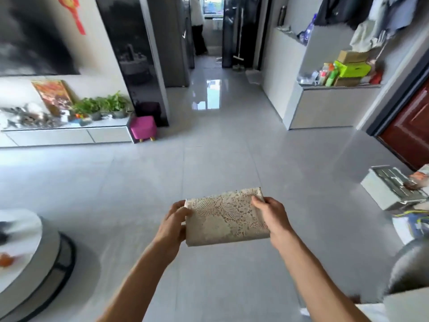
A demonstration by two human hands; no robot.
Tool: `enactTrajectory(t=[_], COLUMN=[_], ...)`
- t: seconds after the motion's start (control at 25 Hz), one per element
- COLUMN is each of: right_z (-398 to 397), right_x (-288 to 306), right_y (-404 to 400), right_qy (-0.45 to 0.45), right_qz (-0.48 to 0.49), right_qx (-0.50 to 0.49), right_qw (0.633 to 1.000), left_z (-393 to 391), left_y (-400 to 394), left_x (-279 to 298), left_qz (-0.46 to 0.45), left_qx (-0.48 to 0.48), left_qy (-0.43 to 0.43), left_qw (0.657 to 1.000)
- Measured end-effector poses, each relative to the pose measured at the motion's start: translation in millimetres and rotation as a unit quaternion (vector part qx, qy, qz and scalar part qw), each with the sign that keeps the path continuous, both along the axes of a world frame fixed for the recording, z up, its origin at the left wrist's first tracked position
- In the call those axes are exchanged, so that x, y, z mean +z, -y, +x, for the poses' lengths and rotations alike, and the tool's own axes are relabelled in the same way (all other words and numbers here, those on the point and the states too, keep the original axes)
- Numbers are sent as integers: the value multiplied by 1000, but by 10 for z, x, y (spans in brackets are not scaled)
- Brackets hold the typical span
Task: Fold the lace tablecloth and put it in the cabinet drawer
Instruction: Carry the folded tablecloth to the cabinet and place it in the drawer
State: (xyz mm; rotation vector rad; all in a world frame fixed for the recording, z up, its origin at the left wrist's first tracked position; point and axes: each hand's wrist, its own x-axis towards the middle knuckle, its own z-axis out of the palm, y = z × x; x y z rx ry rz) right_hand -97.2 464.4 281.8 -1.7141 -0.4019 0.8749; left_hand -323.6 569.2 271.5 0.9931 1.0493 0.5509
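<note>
The lace tablecloth [226,217] is folded into a thick cream rectangle and held out over the grey floor in front of me. My left hand [174,223] grips its left edge, thumb on top and fingers beneath. My right hand [270,211] grips the right edge, thumb pressed on the far right corner. A low white cabinet [67,135] with closed drawer fronts runs along the left wall, well ahead and to the left. A second grey-white cabinet [325,108] stands against the right wall.
A pink stool [142,127] sits at the low cabinet's right end. A round white table [25,249] is near left. A white box of items [392,189] and a grey seat [408,268] lie right. A person stands in the far doorway [198,26]. Open tile floor lies between.
</note>
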Motion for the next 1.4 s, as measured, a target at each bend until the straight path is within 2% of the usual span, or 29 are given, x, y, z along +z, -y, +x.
enactTrajectory(t=[0.08, 0.28, 0.52, 0.64, 0.96, 1.2, 1.4], right_z=[-510, -1539, -2242, -2376, -2727, -3135, -3494], right_x=[41, 70, -384, -674, -533, -840, -957], right_y=[-595, -1943, -3414, -4317, -6710, -8562, -10099], right_qy=[5, 8, 5, -7, -12, -13, -10], right_qz=[-1, -15, -40, -44, -66, -85, -86], right_qx=[37, 94, 150, 143, 173, 177, 141], right_qw=[999, 995, 988, 989, 983, 980, 986], left_z=[-485, -1558, -2180, -2296, -2633, -3020, -3381], left_y=[-337, -1210, -2375, -3248, -5635, -7505, -9156], left_x=[80, 125, -212, -374, -357, -671, -816], left_qz=[34, 127, 149, 127, 100, 78, 66], left_qx=[43, 114, 185, 189, 203, 217, 207], left_qy=[-19, 19, -17, -30, -43, -39, -44], left_qw=[998, 985, 971, 973, 973, 972, 975])
